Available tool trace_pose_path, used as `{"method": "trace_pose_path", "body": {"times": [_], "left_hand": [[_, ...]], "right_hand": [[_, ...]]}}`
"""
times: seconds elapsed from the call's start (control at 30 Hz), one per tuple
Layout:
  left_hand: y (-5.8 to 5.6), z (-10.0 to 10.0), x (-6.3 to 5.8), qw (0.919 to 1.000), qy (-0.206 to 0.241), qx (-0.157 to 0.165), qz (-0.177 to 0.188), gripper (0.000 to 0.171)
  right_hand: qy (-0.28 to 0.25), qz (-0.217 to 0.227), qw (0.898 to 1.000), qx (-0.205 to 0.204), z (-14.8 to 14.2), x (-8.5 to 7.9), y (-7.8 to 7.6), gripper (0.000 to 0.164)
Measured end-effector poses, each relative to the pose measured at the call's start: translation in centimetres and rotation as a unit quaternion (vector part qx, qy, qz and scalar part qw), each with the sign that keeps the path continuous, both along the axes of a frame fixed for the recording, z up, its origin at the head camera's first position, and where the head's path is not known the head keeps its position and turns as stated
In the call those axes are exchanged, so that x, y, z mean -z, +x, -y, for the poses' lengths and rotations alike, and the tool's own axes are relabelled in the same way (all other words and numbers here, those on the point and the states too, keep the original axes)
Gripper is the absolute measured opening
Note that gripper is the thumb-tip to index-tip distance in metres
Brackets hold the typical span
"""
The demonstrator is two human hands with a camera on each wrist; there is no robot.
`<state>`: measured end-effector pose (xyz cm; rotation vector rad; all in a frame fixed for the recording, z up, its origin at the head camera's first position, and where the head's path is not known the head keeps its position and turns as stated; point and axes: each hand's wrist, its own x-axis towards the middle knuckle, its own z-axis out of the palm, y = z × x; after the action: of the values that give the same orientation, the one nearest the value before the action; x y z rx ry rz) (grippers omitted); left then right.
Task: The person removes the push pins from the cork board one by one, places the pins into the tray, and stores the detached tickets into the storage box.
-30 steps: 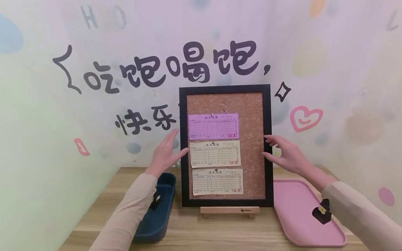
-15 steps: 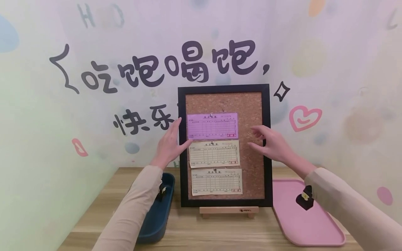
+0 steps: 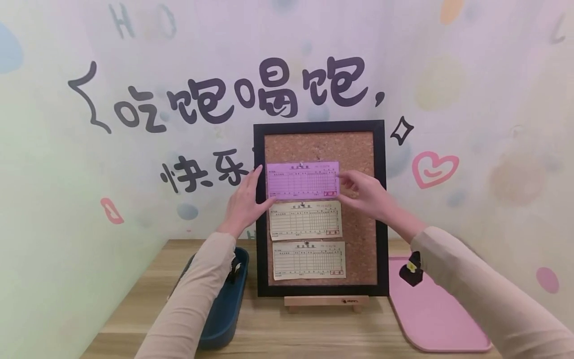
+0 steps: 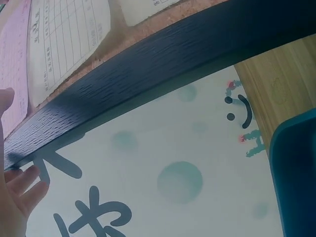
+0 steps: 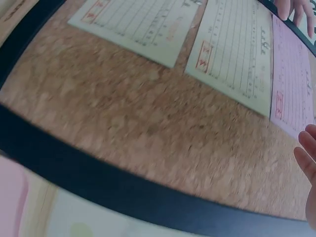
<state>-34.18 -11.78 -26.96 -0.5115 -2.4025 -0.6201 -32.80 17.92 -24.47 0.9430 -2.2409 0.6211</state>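
Note:
A black-framed corkboard (image 3: 320, 147) stands upright with three printed receipt slips pinned in a column at its left. The top purple slip (image 3: 302, 180) lies between my two hands. My left hand (image 3: 244, 205) is at the frame's left side, fingers extended along its edge and thumb reaching over to the purple slip's lower left corner. Fingertips of my right hand (image 3: 369, 197) are right at the purple slip's right edge, thumb and forefinger spread apart. Below are two cream slips, the middle one (image 3: 305, 222) and the bottom one (image 3: 309, 261). A small pin (image 3: 302, 165) sits at the purple slip's top.
A small wooden easel (image 3: 326, 300) supports the corkboard on the wooden table (image 3: 264, 334). To the left is a deep blue tray (image 3: 219, 324), partly under my left sleeve. A flat pink tray (image 3: 441, 319) lies to the right. A patterned wall with lettering rises behind.
My right hand has moved left from the frame's right side to the purple slip's right edge. The left hand has shifted slightly right and up, its thumb now at the purple slip's corner.

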Motion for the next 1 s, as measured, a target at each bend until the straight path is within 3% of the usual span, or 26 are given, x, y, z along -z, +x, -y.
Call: {"method": "trace_pose_path", "body": {"times": [0.43, 1.0], "left_hand": [[-0.9, -0.5, 0.7, 0.9999, 0.005, -0.010, 0.004, 0.078], [-1.3, -0.8, 1.5, 0.9997, 0.010, -0.010, -0.022, 0.070]], "right_hand": [[-0.027, 0.010, 1.000, 0.001, 2.5, -0.4, -1.4, 0.035], [-0.068, 0.022, 0.997, -0.009, 4.9, -0.6, -3.1, 0.025]]}}
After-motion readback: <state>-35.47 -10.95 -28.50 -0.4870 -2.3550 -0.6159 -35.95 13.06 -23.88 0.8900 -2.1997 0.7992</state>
